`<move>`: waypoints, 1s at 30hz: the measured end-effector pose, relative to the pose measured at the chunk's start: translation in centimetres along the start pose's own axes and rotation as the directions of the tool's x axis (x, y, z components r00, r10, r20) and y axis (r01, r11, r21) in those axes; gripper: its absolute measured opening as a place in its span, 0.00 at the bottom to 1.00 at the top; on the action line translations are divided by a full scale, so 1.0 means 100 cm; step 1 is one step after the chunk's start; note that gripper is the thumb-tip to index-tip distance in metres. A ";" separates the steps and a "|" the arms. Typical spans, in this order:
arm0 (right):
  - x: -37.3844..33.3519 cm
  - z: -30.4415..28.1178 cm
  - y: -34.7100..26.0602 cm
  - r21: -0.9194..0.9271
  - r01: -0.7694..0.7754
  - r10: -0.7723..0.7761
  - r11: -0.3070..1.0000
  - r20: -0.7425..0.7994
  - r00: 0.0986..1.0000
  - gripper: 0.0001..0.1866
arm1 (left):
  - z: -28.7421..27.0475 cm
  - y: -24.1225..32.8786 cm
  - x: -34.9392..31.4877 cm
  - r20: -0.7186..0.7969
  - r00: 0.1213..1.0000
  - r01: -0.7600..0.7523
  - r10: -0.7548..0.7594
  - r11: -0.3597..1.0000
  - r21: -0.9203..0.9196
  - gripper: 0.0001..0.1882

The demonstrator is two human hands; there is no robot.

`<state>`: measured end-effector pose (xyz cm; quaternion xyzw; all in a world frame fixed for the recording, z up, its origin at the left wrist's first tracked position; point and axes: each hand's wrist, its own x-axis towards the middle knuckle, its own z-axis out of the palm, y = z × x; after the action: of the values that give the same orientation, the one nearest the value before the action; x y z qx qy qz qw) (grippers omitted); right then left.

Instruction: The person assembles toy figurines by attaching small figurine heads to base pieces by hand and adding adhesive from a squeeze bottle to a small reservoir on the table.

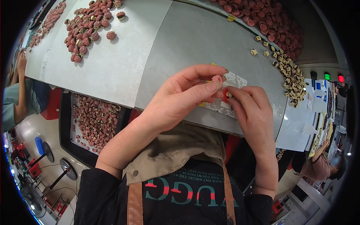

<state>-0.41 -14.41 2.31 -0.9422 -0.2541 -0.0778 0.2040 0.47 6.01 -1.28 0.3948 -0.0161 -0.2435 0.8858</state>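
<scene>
My left hand (pixel 174 95) is closed in a pinch around a small pink ridged cap (pixel 217 78), held above the grey worktop (pixel 168 52). Close beside it, the fingertips of my right hand (pixel 255 107) pinch a small cream-and-black piece (pixel 229 95). A bit of red shows between the two hands, too covered by fingers to name. Beneath them lies a worn whitish plate (pixel 237 78) with yellow tape at its edges. Toward the right edge spreads a pile of cream-and-black pieces (pixel 292 77). Loose pink caps (pixel 266 18) are heaped at the far right.
Joined pink-and-dark pieces (pixel 86 32) lie heaped at the far left. Below the table's left part, a black-rimmed tray (pixel 64 131) holds many more. Co-workers are at the left (pixel 18 86) and right (pixel 318 161). Green and red lights (pixel 333 77) glow at right.
</scene>
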 end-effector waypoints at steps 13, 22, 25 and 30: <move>-0.003 0.009 0.009 0.113 -0.021 0.026 0.993 -0.046 0.999 0.13 | 0.001 0.000 0.002 -0.010 1.000 0.002 -0.003 0.999 -0.042 0.18; -0.001 0.001 -0.004 0.603 -0.102 0.214 0.791 -0.116 0.970 0.11 | 0.008 0.004 0.002 -0.067 0.996 0.064 -0.065 0.998 -0.021 0.18; 0.008 0.008 -0.010 0.603 -0.042 0.166 0.797 -0.151 0.975 0.11 | 0.007 0.002 0.002 -0.042 0.998 0.049 -0.050 0.999 -0.013 0.17; 0.008 0.015 -0.012 0.576 -0.010 0.152 0.817 -0.198 0.968 0.10 | 0.011 0.001 0.003 -0.041 0.999 -0.021 0.020 0.999 -0.029 0.15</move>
<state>-0.33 -12.44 1.54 -0.8319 -0.1991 -0.1003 0.5082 0.49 5.18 -0.49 0.3866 0.0014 -0.2264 0.8940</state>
